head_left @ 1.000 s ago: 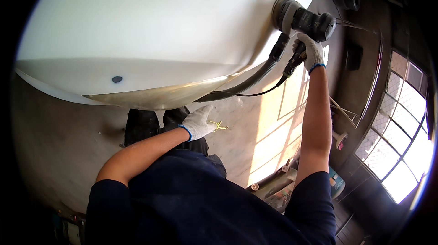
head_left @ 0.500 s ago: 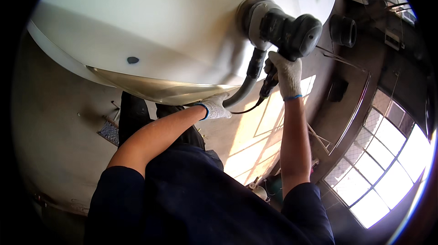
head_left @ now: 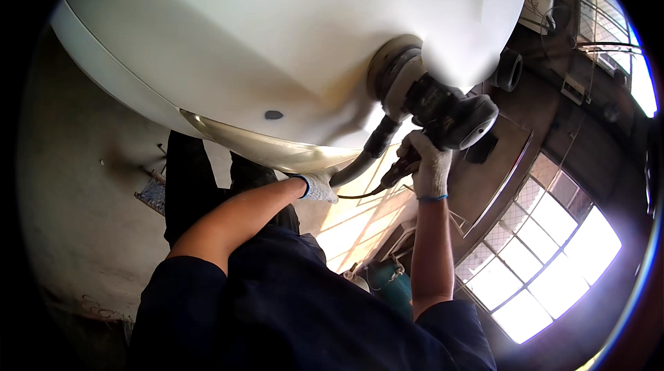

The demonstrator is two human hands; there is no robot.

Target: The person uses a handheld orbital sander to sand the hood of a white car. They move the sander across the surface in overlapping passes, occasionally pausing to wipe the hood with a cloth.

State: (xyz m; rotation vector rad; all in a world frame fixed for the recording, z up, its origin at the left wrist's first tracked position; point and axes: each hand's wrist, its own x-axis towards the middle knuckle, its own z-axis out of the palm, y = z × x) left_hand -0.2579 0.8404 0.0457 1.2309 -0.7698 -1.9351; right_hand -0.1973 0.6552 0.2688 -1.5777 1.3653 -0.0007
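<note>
A dark electric sander [head_left: 432,105] with a round pad lies against the white car hood [head_left: 228,39]. My right hand [head_left: 430,165], in a pale knit glove, is wrapped round the sander's handle. A thick grey dust hose [head_left: 361,165] runs down from the sander toward my left hand [head_left: 318,187], also gloved. That hand is closed round the hose and the thin black cord, just below the yellowish headlight [head_left: 277,151]; its fingers are partly hidden. Left of the sander, the hood carries a small dark grey spot [head_left: 274,115].
My legs [head_left: 187,170] stand close under the car's front edge. A small metal-topped step [head_left: 153,195] stands on the floor at left. To the right are a teal tank [head_left: 393,284], a tyre [head_left: 508,70] and a bright paned window [head_left: 546,253].
The sander and my right hand have shifted down toward me across the hood. My left hand has lowered slightly with the hose. The whole view has turned somewhat.
</note>
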